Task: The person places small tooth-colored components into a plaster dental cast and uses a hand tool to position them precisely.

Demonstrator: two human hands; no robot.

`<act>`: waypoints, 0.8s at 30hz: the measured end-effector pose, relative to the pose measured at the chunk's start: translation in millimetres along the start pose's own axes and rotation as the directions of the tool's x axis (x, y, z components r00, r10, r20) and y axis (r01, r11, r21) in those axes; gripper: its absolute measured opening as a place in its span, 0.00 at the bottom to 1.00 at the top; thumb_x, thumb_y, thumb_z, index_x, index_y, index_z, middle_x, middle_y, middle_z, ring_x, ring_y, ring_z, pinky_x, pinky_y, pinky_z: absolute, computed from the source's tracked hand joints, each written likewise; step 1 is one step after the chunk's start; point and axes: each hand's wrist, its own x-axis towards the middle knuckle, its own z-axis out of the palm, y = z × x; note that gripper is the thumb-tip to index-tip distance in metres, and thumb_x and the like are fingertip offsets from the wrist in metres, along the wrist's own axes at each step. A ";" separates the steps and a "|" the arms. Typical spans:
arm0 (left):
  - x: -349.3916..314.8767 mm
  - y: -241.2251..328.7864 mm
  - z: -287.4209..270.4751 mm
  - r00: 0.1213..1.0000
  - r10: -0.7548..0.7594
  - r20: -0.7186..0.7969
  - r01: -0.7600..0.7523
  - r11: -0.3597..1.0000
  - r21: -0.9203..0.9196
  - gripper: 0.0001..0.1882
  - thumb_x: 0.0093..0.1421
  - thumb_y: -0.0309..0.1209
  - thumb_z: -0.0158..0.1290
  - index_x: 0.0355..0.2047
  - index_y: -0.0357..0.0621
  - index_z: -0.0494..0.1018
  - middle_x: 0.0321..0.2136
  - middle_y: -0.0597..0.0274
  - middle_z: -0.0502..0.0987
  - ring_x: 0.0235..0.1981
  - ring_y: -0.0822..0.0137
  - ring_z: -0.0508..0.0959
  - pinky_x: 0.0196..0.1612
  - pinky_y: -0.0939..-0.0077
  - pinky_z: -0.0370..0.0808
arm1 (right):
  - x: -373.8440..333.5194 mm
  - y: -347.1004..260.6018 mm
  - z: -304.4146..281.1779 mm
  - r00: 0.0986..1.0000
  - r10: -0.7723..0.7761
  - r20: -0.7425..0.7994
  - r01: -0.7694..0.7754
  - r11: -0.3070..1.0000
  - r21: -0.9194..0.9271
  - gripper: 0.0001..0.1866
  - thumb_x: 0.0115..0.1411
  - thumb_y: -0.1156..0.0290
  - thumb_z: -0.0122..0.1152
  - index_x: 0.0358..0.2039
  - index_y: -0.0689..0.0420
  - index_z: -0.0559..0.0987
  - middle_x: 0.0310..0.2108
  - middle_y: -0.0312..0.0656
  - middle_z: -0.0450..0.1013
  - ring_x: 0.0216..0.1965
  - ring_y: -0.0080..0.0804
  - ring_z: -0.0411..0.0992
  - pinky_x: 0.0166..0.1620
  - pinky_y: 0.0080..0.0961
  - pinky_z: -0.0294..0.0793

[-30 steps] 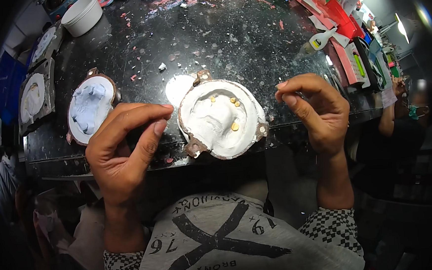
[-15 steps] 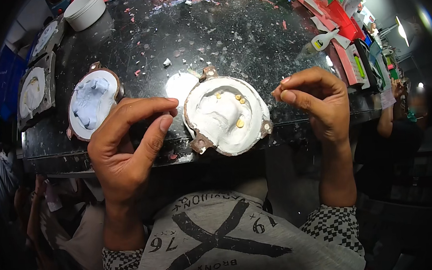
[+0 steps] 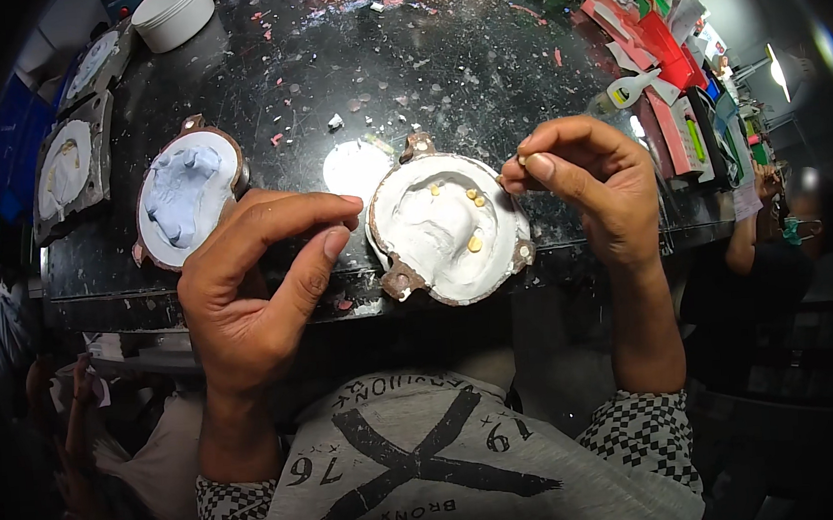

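A dental flask half filled with white plaster lies between my hands, on the front part of the black bench. Several small yellowish teeth sit in its curved hollow. My right hand is just off the flask's right rim, thumb and forefinger pinched on a tiny yellowish piece that looks like a tooth. On the other side my left hand hovers with thumb and forefinger apart and nothing between them. Beyond it rests a second flask half, with pale blue material set in white plaster.
Square metal flasks with plaster stand at the left edge, near a white tub. A round white disc lies behind the middle flask. At right are a small bottle and red trays. Another person sits far right.
My right hand has come left and slightly up, closer to the flask's rim. My left hand has barely moved. The bench and its things appear shifted slightly right in the view.
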 end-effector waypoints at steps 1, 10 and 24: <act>-0.4 -0.3 -0.8 1.000 0.001 0.006 -0.001 1.000 0.006 0.10 0.61 0.18 0.63 0.43 0.35 0.85 0.37 0.56 0.85 0.40 0.69 0.81 0.47 0.77 0.75 | 0.6 1.4 1.0 1.000 -0.019 -0.002 0.019 1.000 -0.008 0.08 0.68 0.82 0.64 0.47 0.66 0.82 0.41 0.46 0.84 0.45 0.32 0.84 0.52 0.26 0.84; 0.4 -2.9 -3.3 0.999 0.035 0.001 -0.035 0.999 0.001 0.09 0.60 0.17 0.63 0.41 0.36 0.85 0.37 0.56 0.86 0.39 0.68 0.82 0.47 0.76 0.75 | 18.1 -7.3 16.4 0.907 -0.305 0.290 0.416 0.542 -0.730 0.12 0.55 0.76 0.76 0.41 0.51 0.89 0.45 0.35 0.80 0.52 0.33 0.73 0.58 0.32 0.71; 0.7 -4.7 -8.4 0.996 0.083 0.029 -0.084 0.996 0.020 0.09 0.61 0.17 0.62 0.42 0.34 0.84 0.37 0.55 0.85 0.39 0.67 0.82 0.47 0.75 0.76 | 28.7 -11.9 32.8 0.907 -0.246 0.342 0.416 0.400 -0.816 0.11 0.49 0.72 0.79 0.34 0.48 0.88 0.41 0.31 0.73 0.50 0.35 0.66 0.56 0.31 0.66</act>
